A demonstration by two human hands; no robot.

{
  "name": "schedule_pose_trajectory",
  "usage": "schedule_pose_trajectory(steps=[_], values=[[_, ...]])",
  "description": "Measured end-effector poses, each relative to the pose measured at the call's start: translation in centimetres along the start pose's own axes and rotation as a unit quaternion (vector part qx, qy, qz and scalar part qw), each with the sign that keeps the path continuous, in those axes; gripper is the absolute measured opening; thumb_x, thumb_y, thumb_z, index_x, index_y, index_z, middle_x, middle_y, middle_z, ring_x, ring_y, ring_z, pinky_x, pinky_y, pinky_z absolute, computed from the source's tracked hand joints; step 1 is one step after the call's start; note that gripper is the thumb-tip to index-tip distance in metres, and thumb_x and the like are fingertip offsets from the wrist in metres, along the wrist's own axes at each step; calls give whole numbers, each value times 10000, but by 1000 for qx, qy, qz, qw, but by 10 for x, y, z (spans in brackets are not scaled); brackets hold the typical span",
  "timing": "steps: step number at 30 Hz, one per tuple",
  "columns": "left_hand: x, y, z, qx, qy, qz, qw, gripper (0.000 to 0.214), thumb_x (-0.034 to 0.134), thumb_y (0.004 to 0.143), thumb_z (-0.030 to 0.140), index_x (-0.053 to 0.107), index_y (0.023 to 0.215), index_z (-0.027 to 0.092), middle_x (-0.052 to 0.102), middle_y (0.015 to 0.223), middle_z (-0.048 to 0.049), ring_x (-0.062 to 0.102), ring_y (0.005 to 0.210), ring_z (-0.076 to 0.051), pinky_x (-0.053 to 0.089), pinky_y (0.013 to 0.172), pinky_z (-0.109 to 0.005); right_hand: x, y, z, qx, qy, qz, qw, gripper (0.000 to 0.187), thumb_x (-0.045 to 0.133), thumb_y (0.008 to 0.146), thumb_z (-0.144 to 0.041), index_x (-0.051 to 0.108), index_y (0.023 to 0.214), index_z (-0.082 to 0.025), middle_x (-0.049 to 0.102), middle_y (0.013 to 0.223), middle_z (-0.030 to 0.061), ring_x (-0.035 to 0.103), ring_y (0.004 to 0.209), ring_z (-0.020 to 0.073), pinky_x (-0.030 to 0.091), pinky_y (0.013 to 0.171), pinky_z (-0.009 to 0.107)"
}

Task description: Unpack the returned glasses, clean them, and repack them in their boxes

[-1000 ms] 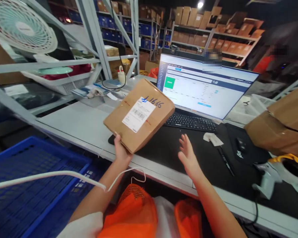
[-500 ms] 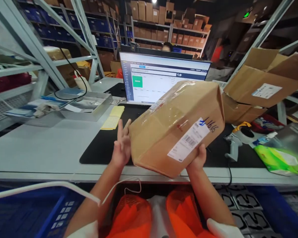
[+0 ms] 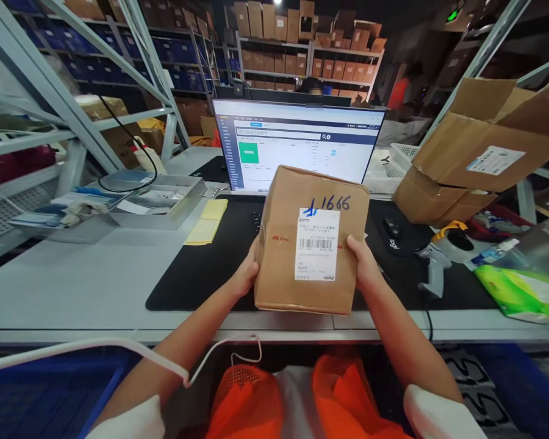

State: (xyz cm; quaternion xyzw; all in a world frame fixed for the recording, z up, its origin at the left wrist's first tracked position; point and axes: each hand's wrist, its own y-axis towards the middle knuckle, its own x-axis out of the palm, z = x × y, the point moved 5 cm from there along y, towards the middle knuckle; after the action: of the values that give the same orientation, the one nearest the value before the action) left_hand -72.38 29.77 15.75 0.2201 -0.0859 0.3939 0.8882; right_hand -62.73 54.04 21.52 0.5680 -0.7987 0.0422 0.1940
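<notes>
Turned label-up, parcel (image 3: 315, 241) now hides keyboard before monitor (image 3: 297, 143).

1. Both forearms are bare; short white sleeves end above the elbows, the left sleeve (image 3: 132, 421) at the lower left of the frame, the right sleeve (image 3: 439, 414) at the lower right.
2. An orange mesh vest (image 3: 251, 402) covers the chest at bottom centre, its two panels parted over a white shirt (image 3: 295, 402).
3. A thin white cable (image 3: 119, 347) crosses the left arm and loops near the vest.
4. The left hand (image 3: 247, 274) and right hand (image 3: 363, 265) are ungloved.
</notes>
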Motion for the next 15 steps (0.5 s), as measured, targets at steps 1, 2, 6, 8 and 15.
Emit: schedule_pose_trajectory(steps=[1, 2, 6, 8, 15], values=[[-4, 4, 6, 15, 13, 4, 1000, 1038, 762, 683, 744, 409, 1543, 283, 434, 1597, -107, 285, 1534, -379, 251, 1270, -526, 2, 4, 0, -29, -24, -20, 999, 691, 737, 784, -570, 508, 1358, -261, 659, 1369, 76, 629, 1257, 326, 527, 1062, 497], [-8, 8, 13, 27, 21, 14, 999, 1072, 780, 648, 753, 414, 1536, 276, 455, 1578, -118, 311, 1521, -390, 268, 1260, -540, 6, 7, -2, -62, -56, -41, 996, 722, 731, 786, -602, 502, 1376, -253, 648, 1382, 86, 616, 1273, 328, 507, 1084, 497], [-34, 19, 37, 51, 41, 78, 995, 1156, 818, 497, 807, 533, 1430, 186, 630, 1373, -176, 450, 1419, -453, 380, 1177, -605, 28, 18, -5, -187, -239, -86, 949, 774, 681, 828, -662, 481, 1435, -224, 591, 1443, 133, 579, 1301, 338, 456, 1119, 512], [-49, 19, 45, 60, 53, 105, 991, 1148, 831, 451, 811, 583, 1365, 163, 670, 1301, -181, 490, 1379, -467, 412, 1148, -613, 40, 22, -2, -214, -307, -100, 922, 731, 644, 876, -633, 471, 1448, -212, 575, 1454, 149, 565, 1313, 339, 453, 1116, 516], [-84, 4, 45, 107, 111, 139, 978, 1131, 811, 562, 754, 463, 1482, 195, 554, 1463, -194, 462, 1404, -453, 358, 1185, -605, 68, 20, 19, -195, -414, -162, 874, 623, 564, 965, -487, 427, 1494, -189, 585, 1426, 160, 537, 1351, 326, 449, 1124, 506]])
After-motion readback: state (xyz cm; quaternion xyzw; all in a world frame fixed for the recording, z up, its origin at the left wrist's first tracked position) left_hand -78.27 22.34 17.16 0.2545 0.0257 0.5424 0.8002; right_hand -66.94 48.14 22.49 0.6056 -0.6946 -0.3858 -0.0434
